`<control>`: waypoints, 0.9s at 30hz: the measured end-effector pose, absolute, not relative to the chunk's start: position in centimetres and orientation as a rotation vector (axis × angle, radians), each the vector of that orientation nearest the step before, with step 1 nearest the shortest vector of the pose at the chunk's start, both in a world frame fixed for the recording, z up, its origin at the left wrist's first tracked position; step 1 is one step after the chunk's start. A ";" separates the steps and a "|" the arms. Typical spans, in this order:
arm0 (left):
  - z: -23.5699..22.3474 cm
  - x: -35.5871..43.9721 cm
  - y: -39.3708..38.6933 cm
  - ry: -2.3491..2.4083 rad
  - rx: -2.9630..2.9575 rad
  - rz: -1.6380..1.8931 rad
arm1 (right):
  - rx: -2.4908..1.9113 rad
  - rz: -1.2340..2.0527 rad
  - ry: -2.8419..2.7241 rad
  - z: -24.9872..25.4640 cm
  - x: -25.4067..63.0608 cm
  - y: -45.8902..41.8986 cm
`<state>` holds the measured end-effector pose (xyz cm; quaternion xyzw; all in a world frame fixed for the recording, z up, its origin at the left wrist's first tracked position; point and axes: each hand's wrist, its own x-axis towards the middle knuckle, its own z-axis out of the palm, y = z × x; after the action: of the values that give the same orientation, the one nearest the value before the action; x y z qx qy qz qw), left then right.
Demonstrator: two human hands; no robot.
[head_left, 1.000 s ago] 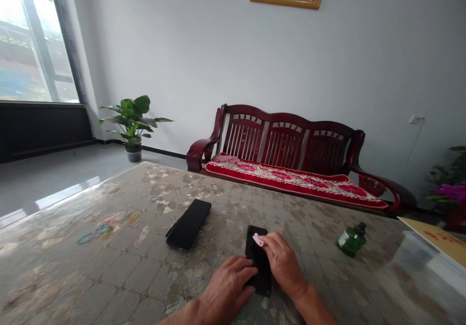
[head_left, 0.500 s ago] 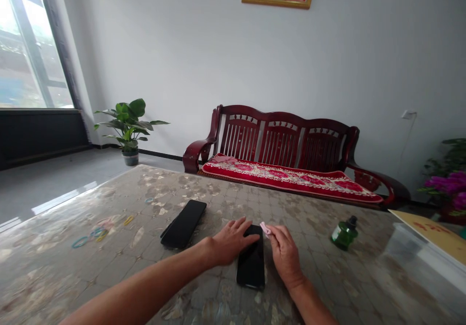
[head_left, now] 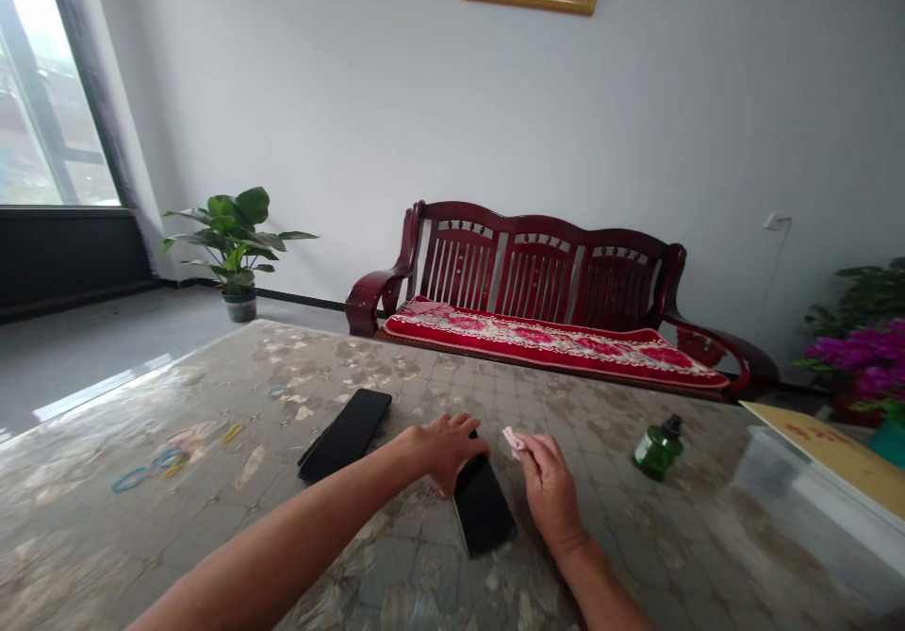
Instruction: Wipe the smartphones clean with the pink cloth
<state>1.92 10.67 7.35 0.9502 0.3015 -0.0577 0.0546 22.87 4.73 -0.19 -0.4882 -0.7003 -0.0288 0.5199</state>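
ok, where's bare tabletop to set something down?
Bare: the table between the right hand and the green bottle; also near left, between the left forearm and the loose bands. Crowded: around the phone, with the left hand on its far end and the pink cloth in the right hand close by.

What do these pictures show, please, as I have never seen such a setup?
There is no machine: a person works with two bare hands, and every picture comes from one camera worn on the head, looking forward and down. The right hand holds a pink cloth. The left hand is at the far end of a dark phone; how firmly it grips is hard to tell. Also on the table are a dark slab, perhaps another phone, coloured bands, a green bottle and, at the right, a clear box.
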 end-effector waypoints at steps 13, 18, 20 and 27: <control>4.4 0.1 7.0 1.420 2.551 0.215 | -1.341 -0.344 -1.984 1.2 22.2 2.7; 3.5 -1.9 6.7 1.400 2.488 0.319 | -1.560 -0.472 -2.107 1.1 22.3 2.1; 3.2 -2.3 6.6 1.397 2.472 0.359 | -1.592 -0.481 -2.126 0.9 22.0 2.1; 2.3 -1.9 6.4 1.356 2.431 0.513 | -1.429 -0.364 -2.234 1.2 18.6 1.4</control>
<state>-1.93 6.45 2.31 0.8485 0.4733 0.1791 0.1546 18.63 1.38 1.17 -0.5194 -0.8122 -0.1324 0.2301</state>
